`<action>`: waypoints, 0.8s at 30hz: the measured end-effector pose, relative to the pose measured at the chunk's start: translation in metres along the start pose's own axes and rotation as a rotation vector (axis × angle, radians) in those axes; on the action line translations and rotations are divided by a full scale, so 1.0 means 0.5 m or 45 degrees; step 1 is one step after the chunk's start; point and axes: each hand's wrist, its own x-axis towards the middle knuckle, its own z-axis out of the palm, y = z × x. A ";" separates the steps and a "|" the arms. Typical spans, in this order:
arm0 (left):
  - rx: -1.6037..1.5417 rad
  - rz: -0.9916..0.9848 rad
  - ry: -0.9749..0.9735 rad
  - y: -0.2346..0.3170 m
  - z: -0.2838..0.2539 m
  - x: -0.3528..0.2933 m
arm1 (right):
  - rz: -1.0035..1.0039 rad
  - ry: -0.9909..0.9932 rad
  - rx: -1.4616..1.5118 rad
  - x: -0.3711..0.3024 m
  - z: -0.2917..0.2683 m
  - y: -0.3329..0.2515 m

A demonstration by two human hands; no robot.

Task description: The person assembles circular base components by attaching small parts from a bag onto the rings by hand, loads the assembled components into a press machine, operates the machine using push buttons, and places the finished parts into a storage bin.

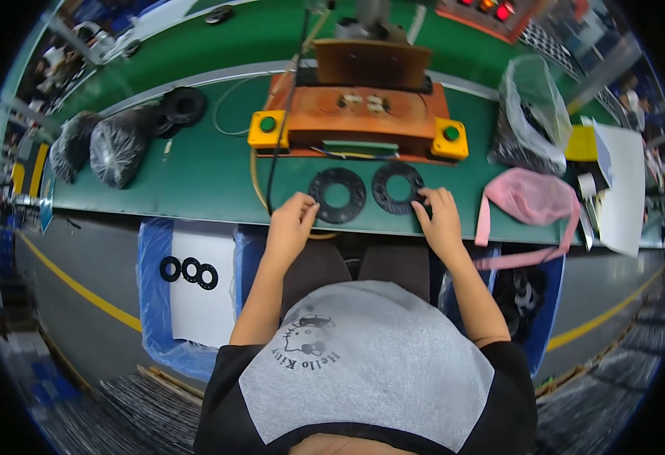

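A: How many black rings are counted on the green bench (196,182)?

B: Two flat black rings are seen at its near edge, side by side. The left ring (337,195) is touched at its rim by the fingertips of the left hand (290,224), which is loosely curled. The right ring (398,188) is pinched at its near-right edge by the right hand (440,218). Three more small rings (189,271) are laid in a row on a white sheet in a blue-lined bin at the lower left.

A: And the press?

B: One orange press fixture (359,114) is set behind the rings, with two yellow boxes, each bearing one green button (268,123).

A: What is hidden or unclear?

B: The upper part of the press is cut off by the frame's top. Two dark bagged bundles (118,146) at the left are wrapped in shiny film, so their contents cannot be made out. A clear plastic bag (529,114) at the right is only partly legible inside.

A: Textures?

B: The rings appear matte and thin, with small holes around the band. A pink mesh cap (533,197) is lying just right of the right hand.
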 end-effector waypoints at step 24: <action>0.372 0.251 0.185 0.074 -0.031 0.265 | 0.063 0.014 0.278 0.221 -0.106 -0.017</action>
